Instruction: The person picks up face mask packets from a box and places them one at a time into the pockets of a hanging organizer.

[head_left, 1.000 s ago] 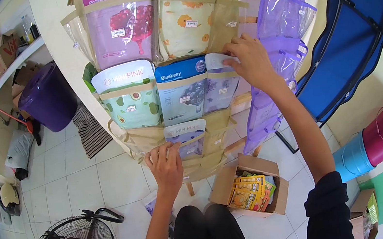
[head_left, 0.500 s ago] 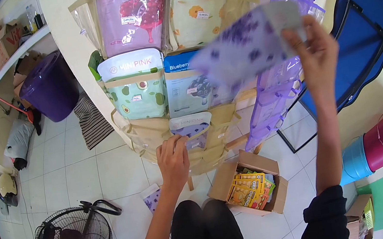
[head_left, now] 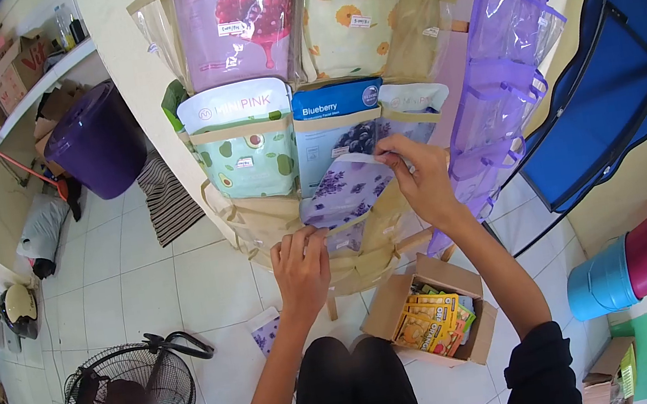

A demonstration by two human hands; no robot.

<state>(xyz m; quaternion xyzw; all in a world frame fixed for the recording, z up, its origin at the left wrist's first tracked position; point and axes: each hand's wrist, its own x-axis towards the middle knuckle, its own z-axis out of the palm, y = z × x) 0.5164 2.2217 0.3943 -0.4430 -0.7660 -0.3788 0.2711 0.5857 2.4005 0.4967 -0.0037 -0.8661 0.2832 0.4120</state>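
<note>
Tilted in front of the beige hanging pocket organizer (head_left: 255,212) is a purple-flowered sachet (head_left: 348,190). My right hand (head_left: 422,181) pinches its upper right end, and its lower end is at the mouth of a lower clear pocket. My left hand (head_left: 302,269) has its fingers closed on the rim of that same pocket. Directly above are a blue Blueberry pack (head_left: 324,148) and a green avocado-print Minipink pack (head_left: 247,159), each in its own pocket. A similar purple pack (head_left: 413,107) stands in the pocket to the right.
An open cardboard box (head_left: 388,304) with yellow packs stands on the floor below. Another purple-flowered pack (head_left: 266,332) lies on the tiles near a black fan (head_left: 132,398). A purple organizer (head_left: 485,113) hangs at right, beyond it nested buckets (head_left: 603,278).
My right hand has brought the purple-flowered sachet down and left, from the upper right to the lower pocket. My left hand stays at the pocket's rim.
</note>
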